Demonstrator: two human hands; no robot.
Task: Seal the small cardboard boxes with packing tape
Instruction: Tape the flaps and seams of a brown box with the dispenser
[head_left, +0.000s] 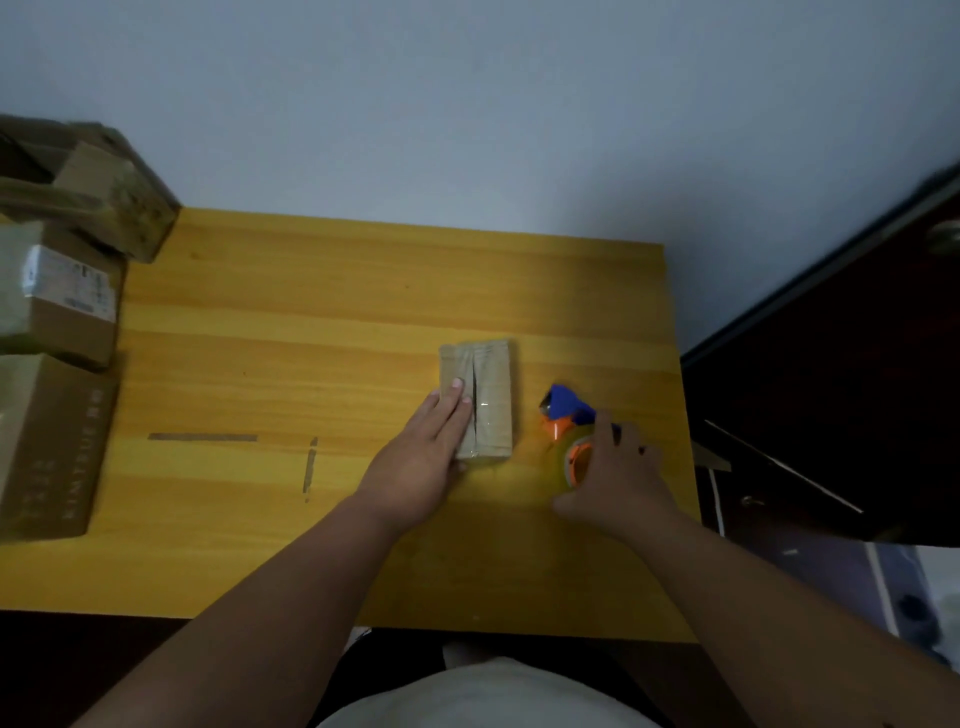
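The box lies toward the right edge of the tabletop, its two flaps meeting along a centre seam that gapes slightly. The left hand presses flat on the left flap, fingers straight. Just beside the box, nearer the right edge, sits the dispenser, blue and orange with a roll of clear tape. The right hand covers its near end; whether the fingers already grip it cannot be told. Other boxes are stacked at the left edge, well apart.

Some clear film seems to glint on the near end of the box, but the seam looks unsealed. The main risk, I judge, is the right flap springing up, since only the left one is pinned; tape would then wrinkle or bridge the gap. A loose hold on the dispenser could also drag the light box toward the edge.
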